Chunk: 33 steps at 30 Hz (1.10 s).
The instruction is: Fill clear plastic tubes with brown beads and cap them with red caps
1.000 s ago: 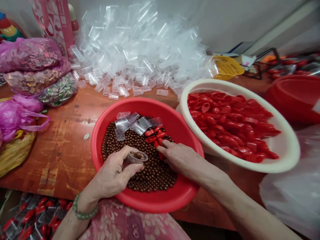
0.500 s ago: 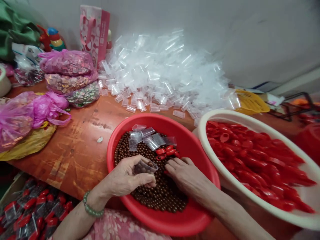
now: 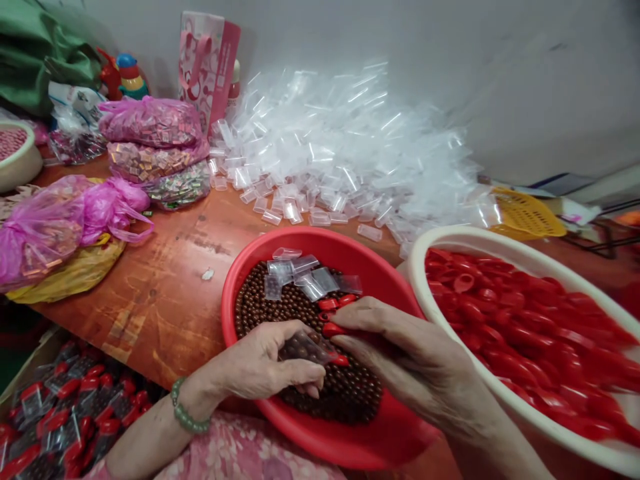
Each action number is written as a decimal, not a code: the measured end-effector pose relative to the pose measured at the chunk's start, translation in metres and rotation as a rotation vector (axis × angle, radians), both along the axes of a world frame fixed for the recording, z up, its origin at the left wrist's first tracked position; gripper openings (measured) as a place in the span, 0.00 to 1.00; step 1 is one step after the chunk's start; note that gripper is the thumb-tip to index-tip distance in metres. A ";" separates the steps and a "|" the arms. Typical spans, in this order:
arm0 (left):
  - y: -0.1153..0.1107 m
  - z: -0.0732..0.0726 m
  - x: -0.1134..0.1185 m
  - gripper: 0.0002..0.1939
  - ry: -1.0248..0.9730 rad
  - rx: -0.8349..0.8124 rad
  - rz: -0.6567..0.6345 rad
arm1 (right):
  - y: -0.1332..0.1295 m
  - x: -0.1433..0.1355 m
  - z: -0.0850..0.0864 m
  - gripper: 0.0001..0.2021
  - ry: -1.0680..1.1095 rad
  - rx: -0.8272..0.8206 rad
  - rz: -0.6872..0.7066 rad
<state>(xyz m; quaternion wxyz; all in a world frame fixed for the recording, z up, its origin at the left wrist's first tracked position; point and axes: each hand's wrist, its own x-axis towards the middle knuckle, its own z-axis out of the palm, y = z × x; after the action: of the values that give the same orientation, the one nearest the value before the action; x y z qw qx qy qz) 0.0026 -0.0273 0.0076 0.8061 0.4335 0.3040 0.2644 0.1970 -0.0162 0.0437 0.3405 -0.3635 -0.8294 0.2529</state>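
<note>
My left hand (image 3: 273, 360) is closed round a small clear plastic case (image 3: 303, 350), tilted with its mouth to the right and brown beads inside. A small red piece (image 3: 340, 360) shows at the case's mouth; I cannot tell how it sits there. Close to that mouth, my right hand (image 3: 405, 353) pinches a red cap (image 3: 332, 329) between thumb and fingertips. Both hands are over a red basin (image 3: 395, 287) holding loose brown beads (image 3: 260, 300). On the beads lie several empty clear cases (image 3: 313, 283) and a few red caps (image 3: 330, 305).
A white basin (image 3: 419, 273) full of red caps (image 3: 515, 327) stands at right. Behind is a heap of clear cases (image 3: 340, 147). Pink bags (image 3: 155, 123) lie at left on the wooden table (image 3: 175, 280). Filled, red-capped cases (image 3: 60, 420) are in a box lower left.
My right hand has risen from the beads and come nearer the case, a red cap in its fingers. Red now shows at the case's mouth. The view has shifted slightly left.
</note>
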 end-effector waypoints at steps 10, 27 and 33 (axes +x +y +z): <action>0.002 -0.006 -0.001 0.08 0.008 -0.029 -0.059 | 0.004 0.002 0.019 0.16 -0.261 0.031 0.221; 0.008 -0.004 0.000 0.06 -0.015 -0.055 0.015 | 0.008 0.002 0.014 0.13 -0.168 0.022 0.146; 0.009 -0.004 -0.001 0.04 0.010 -0.059 0.014 | 0.014 0.003 0.028 0.15 -0.270 -0.005 0.247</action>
<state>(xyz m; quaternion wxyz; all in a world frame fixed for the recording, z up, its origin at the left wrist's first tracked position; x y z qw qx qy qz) 0.0019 -0.0188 0.0034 0.8152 0.4086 0.3185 0.2588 0.1998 -0.0021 0.0712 0.1915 -0.2904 -0.9053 0.2439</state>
